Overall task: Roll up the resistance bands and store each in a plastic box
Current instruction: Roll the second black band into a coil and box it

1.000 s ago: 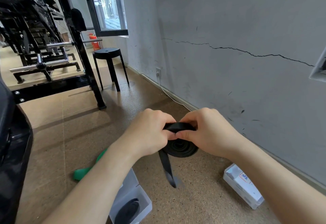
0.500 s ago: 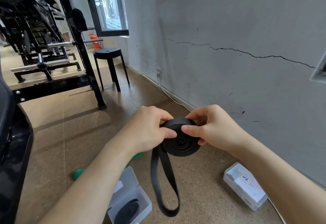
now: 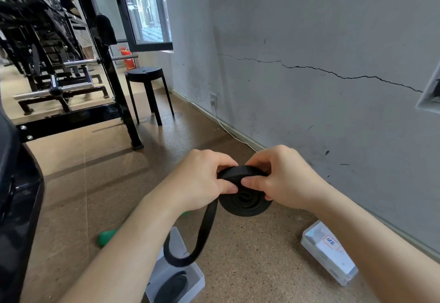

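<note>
Nearest, on the floor: an open plastic box [image 3: 198, 279] with a coiled dark band [image 3: 175, 287] inside. Just left, something green [image 3: 106, 237], possibly another band, half hidden behind the left forearm. Right, by the floor's wall edge, a closed labelled box [image 3: 331, 252]. Held above the floor: a mostly rolled black resistance band [image 3: 245, 201], pinched at its top by left hand [image 3: 200, 181] and right hand [image 3: 283, 178], fingers curled round it, loose tail looping down over the open box. Farther back, a black stool [image 3: 145, 74].
</note>
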The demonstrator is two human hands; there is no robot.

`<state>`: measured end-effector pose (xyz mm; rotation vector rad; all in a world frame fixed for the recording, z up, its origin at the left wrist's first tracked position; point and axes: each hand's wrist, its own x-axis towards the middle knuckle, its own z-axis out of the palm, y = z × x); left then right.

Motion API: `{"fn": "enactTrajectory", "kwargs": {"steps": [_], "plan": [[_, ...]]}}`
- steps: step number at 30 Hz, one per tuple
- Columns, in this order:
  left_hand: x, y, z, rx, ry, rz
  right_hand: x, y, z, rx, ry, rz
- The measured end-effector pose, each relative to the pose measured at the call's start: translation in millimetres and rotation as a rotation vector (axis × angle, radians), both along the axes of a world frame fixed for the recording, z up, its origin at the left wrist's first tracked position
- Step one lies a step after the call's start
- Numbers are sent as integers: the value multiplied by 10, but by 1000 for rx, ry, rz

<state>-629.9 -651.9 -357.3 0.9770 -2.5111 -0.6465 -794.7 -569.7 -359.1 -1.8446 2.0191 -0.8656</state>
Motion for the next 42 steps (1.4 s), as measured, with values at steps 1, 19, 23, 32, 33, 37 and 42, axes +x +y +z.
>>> {"fn": "enactTrajectory", "kwargs": {"steps": [1, 19, 23, 32, 33, 37, 42], "plan": [[9, -8, 0, 1, -10, 8, -12, 2, 2, 2, -7, -2], [88, 17, 137, -235, -193, 77, -109, 29, 36, 7, -7, 5], [172, -64, 96, -164, -155, 93, -173, 43, 55, 3, 10, -25], [142, -87, -71, 83, -112, -66, -211, 9, 22, 9, -128, -14], [136, -86, -79, 96, -90, -65, -212, 7, 21, 11, -141, -13], [48, -25, -90, 151, 133, -31, -207, 1, 7, 30, -184, -4], [29, -51, -56, 134, 233, 57, -163, 13, 36, -21, -334, -31]]}}
